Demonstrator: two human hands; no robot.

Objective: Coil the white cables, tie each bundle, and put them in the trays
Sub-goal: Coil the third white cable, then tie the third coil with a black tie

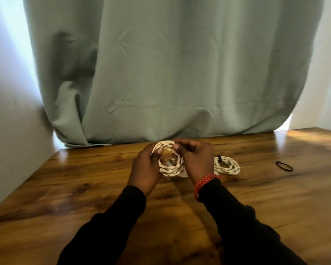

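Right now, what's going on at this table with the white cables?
A person in black sleeves is holding a coil of white cable just above the wooden table, the left hand and the right hand gripping opposite sides of it. This coil shows no tie yet. To its right, a second coil lies on the table with a dark tie on it. A loose black band lies further right. No trays are in view.

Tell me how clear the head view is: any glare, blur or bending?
Head view: backlight glows at both edges of the curtain; glare streaks the table at far right; edges bow from the wide lens; the coil and both hands look slightly soft.
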